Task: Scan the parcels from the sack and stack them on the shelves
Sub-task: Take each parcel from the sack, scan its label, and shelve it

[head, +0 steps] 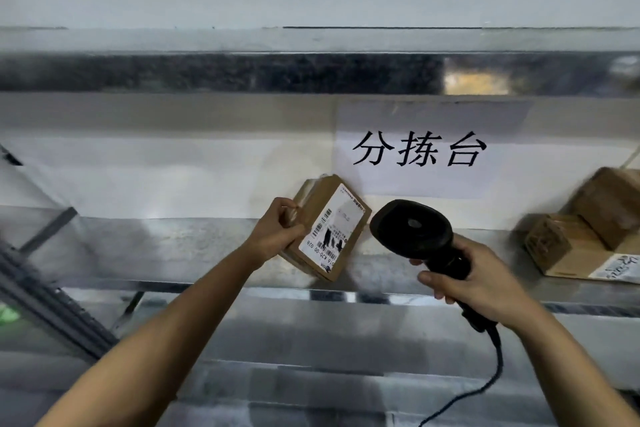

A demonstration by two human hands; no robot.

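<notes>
Cardboard parcel (313, 204), small and brown, hangs tilted above the middle of the metal shelf (173, 246), with its white label (334, 230) facing up. The left hand (277, 229) grasps it by the left edge only, fingers curled round. Just to the right, the right hand (485, 281) is wrapped round the handle of the black scanner (412, 229), which seems aimed at the label. I think the one-edge hold may let the parcel twist or slip. The steep tilt could also spoil the reading. Two other parcels (588, 239) are stacked at the far right.
</notes>
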